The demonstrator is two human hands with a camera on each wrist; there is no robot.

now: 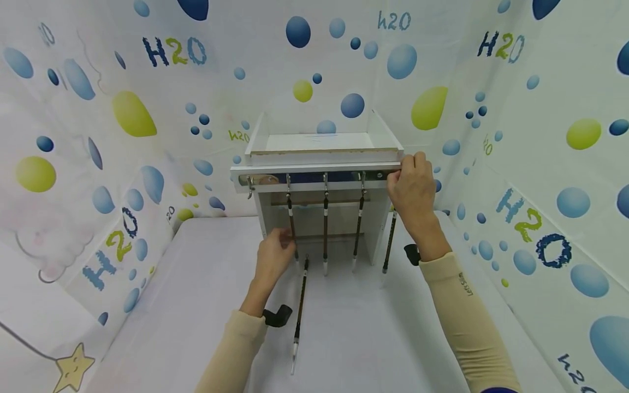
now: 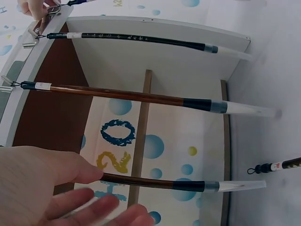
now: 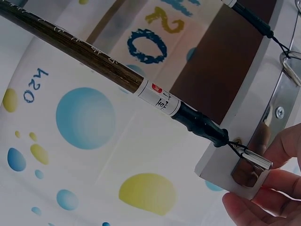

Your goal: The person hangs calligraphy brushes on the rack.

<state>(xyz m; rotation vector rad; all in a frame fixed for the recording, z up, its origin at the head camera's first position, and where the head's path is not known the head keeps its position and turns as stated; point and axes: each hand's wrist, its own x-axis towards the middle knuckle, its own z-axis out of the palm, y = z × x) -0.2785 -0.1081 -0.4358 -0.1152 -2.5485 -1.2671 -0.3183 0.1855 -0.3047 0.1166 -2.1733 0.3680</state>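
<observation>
Along the front of a white shelf unit runs a hook rail [image 1: 275, 170], with several calligraphy brushes hanging tip down. My left hand [image 1: 275, 255] is beside the leftmost hanging brush [image 1: 291, 215]; in the left wrist view its thumb overlaps that brush's handle [image 2: 150, 181] and the other fingers are loosely spread below. At the rail's right end, my right hand [image 1: 413, 191] holds the corner between thumb and fingers, right at the last hook [image 3: 258, 160]. From that hook hangs a dark-handled brush [image 3: 94, 52] by its cord loop. Two more brushes, a brown one [image 1: 325, 229] and a dark one [image 1: 358, 229], hang between.
Another brush [image 1: 301, 305] lies on the white tabletop [image 1: 196, 305] in front of the unit. The rail's leftmost hook [image 1: 250, 187] carries no brush. An open white tray top [image 1: 319, 143] sits above the rail. Walls with blue and green dots enclose the table.
</observation>
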